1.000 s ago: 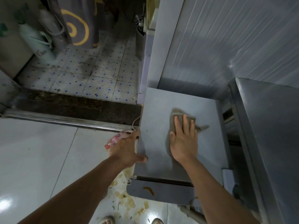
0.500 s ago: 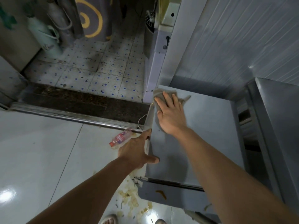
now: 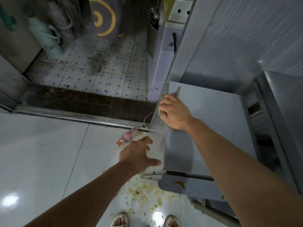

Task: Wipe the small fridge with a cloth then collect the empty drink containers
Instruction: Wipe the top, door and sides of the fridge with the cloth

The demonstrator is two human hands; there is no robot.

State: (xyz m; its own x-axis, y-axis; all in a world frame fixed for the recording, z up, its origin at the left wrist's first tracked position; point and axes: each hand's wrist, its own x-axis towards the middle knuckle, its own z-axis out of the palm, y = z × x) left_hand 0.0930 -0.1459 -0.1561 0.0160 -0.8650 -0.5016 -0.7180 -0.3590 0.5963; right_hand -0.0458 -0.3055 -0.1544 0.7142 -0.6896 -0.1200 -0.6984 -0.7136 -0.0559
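The small grey fridge (image 3: 211, 128) stands below me against the wall, its flat top facing up. My right hand (image 3: 173, 112) grips a grey cloth (image 3: 174, 94) at the top's far left edge, fingers curled over the rim; most of the cloth is hidden under the hand. My left hand (image 3: 139, 154) hovers by the fridge's left side, fingers spread, holding nothing. An empty plastic bottle with a pink label (image 3: 127, 136) lies on the white floor just beyond the left hand, beside the fridge.
Food scraps (image 3: 144, 192) litter the floor by the fridge's front corner, near my sandalled feet (image 3: 121, 221). A metal door sill (image 3: 78, 117) crosses the floor, with a tiled room beyond. A steel cabinet (image 3: 285, 112) stands right of the fridge. A white cord (image 3: 146, 119) hangs by the corner.
My right hand slid the cloth from the middle of the fridge top to its far left edge and curled over the rim. My left hand came off the fridge's edge and spread open.
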